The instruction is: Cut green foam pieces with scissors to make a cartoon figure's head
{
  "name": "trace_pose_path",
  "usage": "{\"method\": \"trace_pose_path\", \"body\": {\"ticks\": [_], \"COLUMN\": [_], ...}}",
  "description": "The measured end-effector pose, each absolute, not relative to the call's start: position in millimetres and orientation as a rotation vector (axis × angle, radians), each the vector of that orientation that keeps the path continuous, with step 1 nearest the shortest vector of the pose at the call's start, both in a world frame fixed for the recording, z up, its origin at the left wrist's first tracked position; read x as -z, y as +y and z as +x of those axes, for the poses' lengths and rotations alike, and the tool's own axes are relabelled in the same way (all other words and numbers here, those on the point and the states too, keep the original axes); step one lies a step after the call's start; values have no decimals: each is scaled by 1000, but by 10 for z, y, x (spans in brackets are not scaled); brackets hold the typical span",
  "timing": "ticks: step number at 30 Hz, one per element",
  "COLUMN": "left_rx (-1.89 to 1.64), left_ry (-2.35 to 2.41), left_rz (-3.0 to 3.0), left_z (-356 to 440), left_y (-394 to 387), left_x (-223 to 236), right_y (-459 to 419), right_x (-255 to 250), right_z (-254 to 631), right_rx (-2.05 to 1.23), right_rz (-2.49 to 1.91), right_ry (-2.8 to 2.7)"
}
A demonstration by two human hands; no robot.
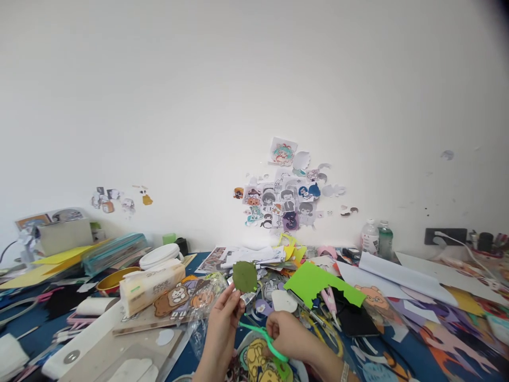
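Note:
My left hand (226,310) pinches a rounded piece of olive-green paper (245,276) at its lower edge, holding it upright above the cluttered table. To its right, my right hand (287,333) is closed around a pair of bright green scissors (260,330), whose tip points left toward my left wrist. The scissors are apart from the olive paper. Below both hands lies a pile of cutouts, with a yellow cartoon cutout (256,356) on top. A bright green paper sheet (306,281) lies beyond my right hand.
A tissue pack (153,286) and a white tub lid (159,255) stand at left. Black material (356,315) and a rolled white sheet (405,276) lie at right. Two bottles (385,240) stand against the wall, which carries several cartoon cutouts (287,199).

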State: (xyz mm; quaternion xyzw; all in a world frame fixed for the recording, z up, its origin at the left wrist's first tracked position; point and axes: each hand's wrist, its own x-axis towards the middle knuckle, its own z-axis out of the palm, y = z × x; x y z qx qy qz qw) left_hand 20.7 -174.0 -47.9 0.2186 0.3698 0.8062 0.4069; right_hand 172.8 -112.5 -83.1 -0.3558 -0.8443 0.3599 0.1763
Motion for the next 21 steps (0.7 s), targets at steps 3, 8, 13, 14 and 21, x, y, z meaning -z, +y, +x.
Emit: {"method": "trace_pose_path", "body": {"ticks": [3, 8, 13, 14, 21], "left_rx": [-2043, -1995, -1920, -1921, -1920], "left_ry": [952, 976, 973, 984, 1096], "left_rz": [584, 584, 713, 736, 844], "left_z": [215, 209, 188, 195, 247], "left_y": [-1736, -1747, -1749, -1748, -1781], "left_x": [484, 494, 515, 518, 494], "right_y": [-1084, -1104, -1092, -1082, -1137], "right_x": [787, 769, 750, 744, 776], "right_z": [1769, 1758, 1741, 1747, 1719], "right_rx": [-1202, -1399, -1453, -1469, -1130], "right_rz": [-956, -873, -843, -835, -933], "right_ry": [-2376, -2237, -2239, -2253, -2269]}}
